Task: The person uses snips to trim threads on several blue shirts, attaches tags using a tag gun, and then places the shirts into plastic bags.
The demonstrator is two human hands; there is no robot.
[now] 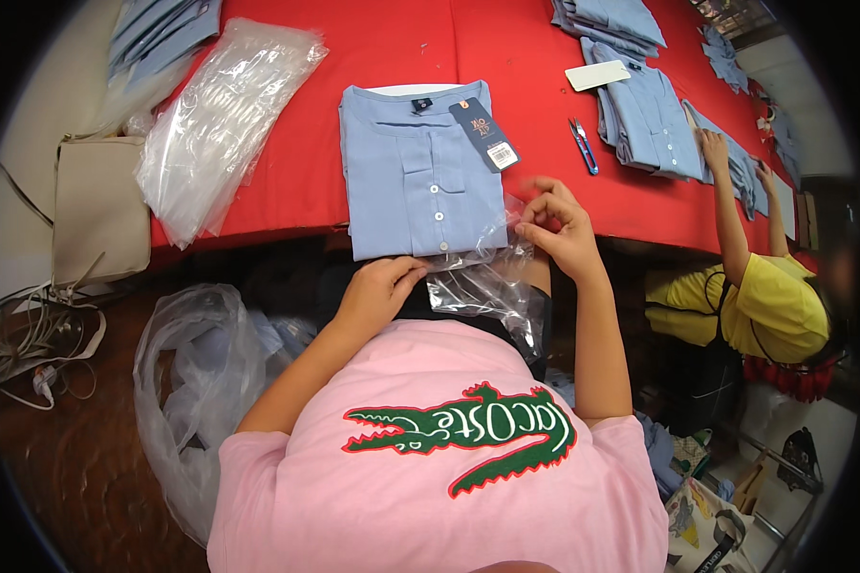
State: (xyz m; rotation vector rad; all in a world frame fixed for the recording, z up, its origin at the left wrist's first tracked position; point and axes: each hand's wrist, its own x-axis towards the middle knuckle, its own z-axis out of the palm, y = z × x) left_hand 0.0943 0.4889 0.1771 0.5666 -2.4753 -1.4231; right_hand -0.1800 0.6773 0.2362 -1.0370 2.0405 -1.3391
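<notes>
The pink top (296,497) bears a green crocodile (516,466) with white lettering. The right hand (569,239) pinches a clear bag (483,298); the left hand's (377,288) fingertips meet near its edge, whether gripping I cannot tell. The bag laps the lower right of a neatly folded blue shirt (382,186), jutting over the red table's (301,143) near edge: pale buttons (439,216), dark neck label (420,105), navy tag (484,132) with barcode sticker (501,156).

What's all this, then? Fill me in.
A person in pink has a folded blue shirt at the edge of a red table. The right hand pinches a clear bag overlapping the shirt's lower right corner; the left hand is at its lower edge. To the right, a co-worker in yellow handles blue cloth.
</notes>
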